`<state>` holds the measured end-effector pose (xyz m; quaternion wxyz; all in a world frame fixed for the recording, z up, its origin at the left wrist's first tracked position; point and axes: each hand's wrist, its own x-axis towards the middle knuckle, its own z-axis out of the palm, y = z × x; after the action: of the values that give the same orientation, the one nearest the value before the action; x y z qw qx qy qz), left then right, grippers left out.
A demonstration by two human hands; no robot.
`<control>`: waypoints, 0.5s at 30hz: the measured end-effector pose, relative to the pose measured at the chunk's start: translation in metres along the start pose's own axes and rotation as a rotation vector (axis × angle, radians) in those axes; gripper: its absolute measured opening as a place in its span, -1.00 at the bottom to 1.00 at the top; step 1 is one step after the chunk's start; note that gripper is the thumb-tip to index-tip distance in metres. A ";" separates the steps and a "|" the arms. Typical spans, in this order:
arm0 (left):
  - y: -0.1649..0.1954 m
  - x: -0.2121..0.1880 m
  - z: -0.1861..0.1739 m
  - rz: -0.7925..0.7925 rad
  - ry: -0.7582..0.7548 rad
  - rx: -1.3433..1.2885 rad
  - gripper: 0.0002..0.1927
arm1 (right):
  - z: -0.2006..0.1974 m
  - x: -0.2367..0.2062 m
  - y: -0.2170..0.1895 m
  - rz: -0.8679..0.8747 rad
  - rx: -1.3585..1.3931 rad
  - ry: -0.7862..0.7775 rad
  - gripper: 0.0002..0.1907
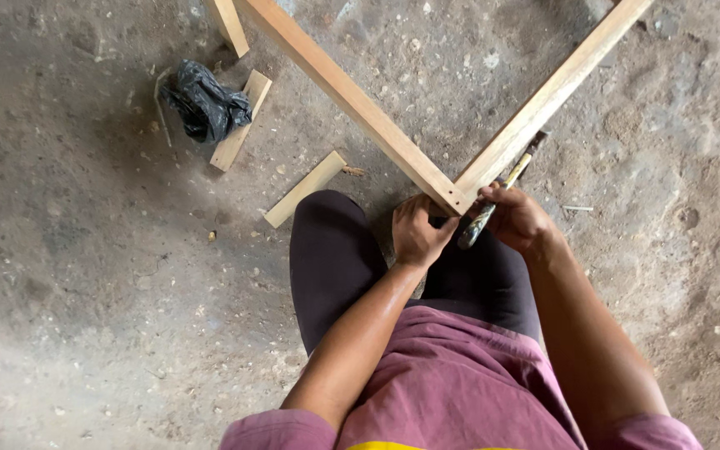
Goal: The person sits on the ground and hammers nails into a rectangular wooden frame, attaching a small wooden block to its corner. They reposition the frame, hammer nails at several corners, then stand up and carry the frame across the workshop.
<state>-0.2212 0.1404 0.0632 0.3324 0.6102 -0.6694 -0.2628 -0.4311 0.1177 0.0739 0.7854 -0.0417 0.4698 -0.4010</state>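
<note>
Grey concrete floor (85, 317), dusty, pitted and strewn with grit, fills the view. 2 wooden battens (352, 100) meet in a corner joint at 12 o'clock from the knees. The left hand (417, 233) is curled around that joint; the right hand (517, 218) grips a hammer (493, 200) beside it. A black bag (204, 104) and 2 offcuts (303, 188) lie at 10 o'clock.
</note>
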 end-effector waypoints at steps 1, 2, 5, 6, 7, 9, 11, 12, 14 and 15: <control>0.000 0.000 0.000 -0.004 -0.014 0.007 -0.36 | -0.003 0.002 0.000 -0.008 0.012 -0.006 -0.90; 0.000 0.001 0.000 -0.009 -0.026 0.012 -0.34 | -0.005 0.003 0.000 -0.004 -0.007 0.000 -0.90; 0.005 0.002 0.000 -0.007 -0.005 0.041 -0.37 | -0.010 0.004 -0.001 0.012 -0.036 0.024 -0.91; 0.007 0.002 -0.001 -0.005 0.009 0.051 -0.39 | -0.010 0.004 -0.002 0.020 -0.025 0.041 -0.92; 0.010 0.003 -0.002 -0.024 -0.014 0.027 -0.46 | -0.010 0.003 -0.003 0.027 -0.015 0.058 -0.93; 0.014 0.004 -0.004 -0.064 -0.061 -0.021 -0.59 | -0.009 0.002 -0.003 0.016 -0.011 0.039 -0.92; 0.018 0.006 -0.005 -0.116 -0.067 -0.185 -0.64 | -0.007 0.002 -0.003 -0.001 -0.009 0.020 -0.93; 0.020 0.006 -0.006 -0.142 -0.072 -0.269 -0.66 | -0.006 0.001 -0.003 -0.013 -0.007 0.017 -0.93; 0.021 0.008 -0.008 -0.189 -0.057 -0.311 -0.64 | -0.004 0.000 -0.003 -0.013 -0.003 0.027 -0.93; 0.021 0.009 -0.009 -0.211 -0.045 -0.331 -0.63 | -0.003 0.000 -0.005 -0.005 -0.006 0.036 -0.93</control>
<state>-0.2282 0.1349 0.0861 0.3837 0.6080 -0.5568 -0.4161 -0.4363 0.1158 0.0743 0.7757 -0.0379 0.4847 -0.4023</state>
